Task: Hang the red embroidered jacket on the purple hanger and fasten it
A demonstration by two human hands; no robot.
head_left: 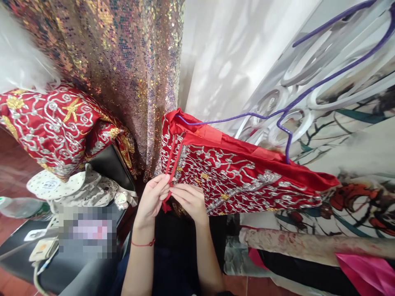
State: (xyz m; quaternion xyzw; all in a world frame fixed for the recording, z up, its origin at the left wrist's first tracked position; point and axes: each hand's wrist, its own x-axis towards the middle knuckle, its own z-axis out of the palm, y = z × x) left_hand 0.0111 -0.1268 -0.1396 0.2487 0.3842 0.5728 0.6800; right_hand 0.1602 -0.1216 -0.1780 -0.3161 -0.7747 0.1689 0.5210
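Observation:
A red embroidered skirt [228, 168] with silver and gold patterns hangs in front of me from a purple wire hanger [271, 117]. Two thin red ties [173, 158] run down from its left upper corner into my hands. My left hand [156, 195] pinches the ties between thumb and fingers. Close beside it, my right hand [189, 199] is closed on the same ties, fingertips nearly touching the left. The frayed tie ends show just below the fingers. Part of the skirt is hidden behind my hands.
At left, a black chair [89, 267] bears a dotted white hat [80, 187], a cable with a plug [45, 248] and a blurred-out item. Another red embroidered garment [52, 127] drapes its back. A sequined curtain [129, 61] hangs behind; fabric rolls [277, 242] lie at lower right.

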